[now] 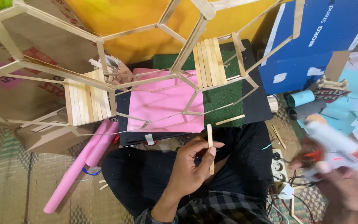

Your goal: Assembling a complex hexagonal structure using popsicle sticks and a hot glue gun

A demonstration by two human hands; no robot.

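Low in the middle of the frame, the left hand (pixel 191 164) pinches a single wooden craft stick (pixel 210 147) between thumb and fingertips, and the stick stands nearly upright over the person's dark-trousered lap. Over at the lower right the right hand (pixel 340 188) is a blur, but its fingers are wrapped around the grip of a white glue gun (pixel 334 145) with an orange trigger, nozzle aimed up and left. The two hands are well apart.

Filling the upper half of the frame is a big open framework of craft sticks (pixel 146 79), with two small slatted stick platforms (pixel 87 101) hanging in it, one at left, one right of centre. Beneath it lies a black board (pixel 255 103) carrying a pink paper sheet (pixel 162 101) and a green turf patch (pixel 222 97); a loose stick rests on the turf's lower edge. A pink paper roll (pixel 79 164) lies on the woven mat at lower left, and a blue box (pixel 311 41) stands at upper right. A white power strip (pixel 279 166) sits just beside the knee.
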